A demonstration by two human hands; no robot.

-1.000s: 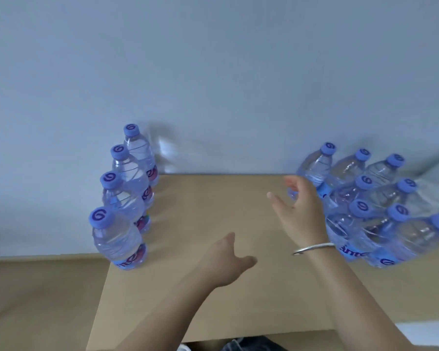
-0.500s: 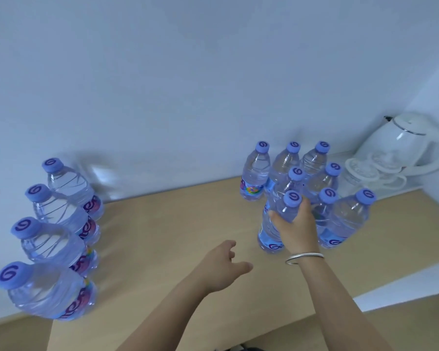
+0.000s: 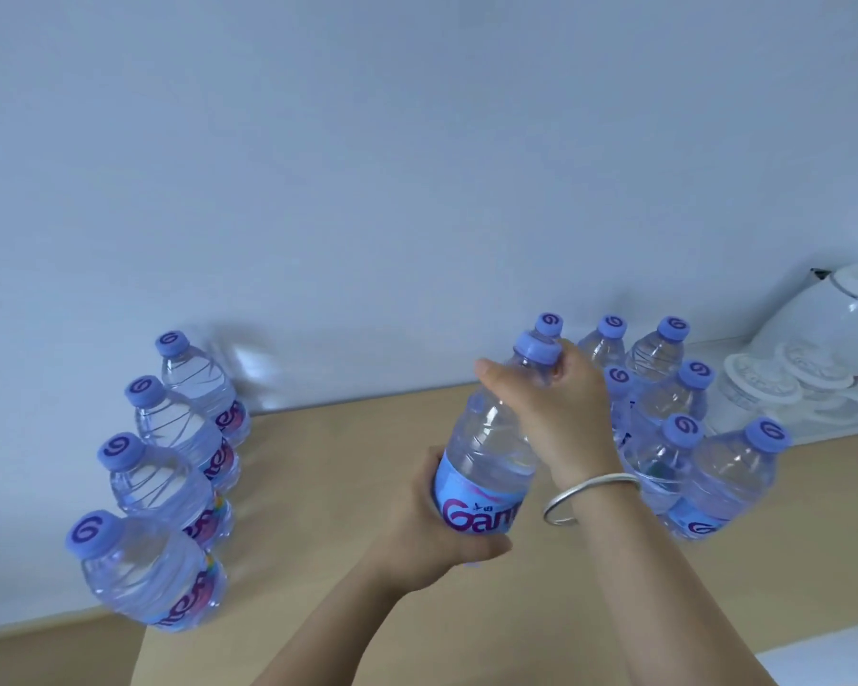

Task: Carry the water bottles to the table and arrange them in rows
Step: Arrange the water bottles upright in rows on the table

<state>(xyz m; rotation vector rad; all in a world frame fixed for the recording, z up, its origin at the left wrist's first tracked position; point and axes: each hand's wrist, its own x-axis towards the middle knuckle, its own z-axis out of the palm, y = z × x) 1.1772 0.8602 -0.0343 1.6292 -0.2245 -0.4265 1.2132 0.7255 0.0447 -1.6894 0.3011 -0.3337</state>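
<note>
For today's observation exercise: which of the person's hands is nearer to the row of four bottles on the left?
Left. The left hand grips the base of the lifted bottle, on the side toward the row of four; the right hand holds its neck, farther away.

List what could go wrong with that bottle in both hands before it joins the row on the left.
1. The held bottle is tilted, with the right hand at its neck and the left hand at its base; it could slip during a handover.
2. The right forearm sits close to the cluster of bottles and could topple one.
3. Set down carelessly, it might knock the left row.
</note>
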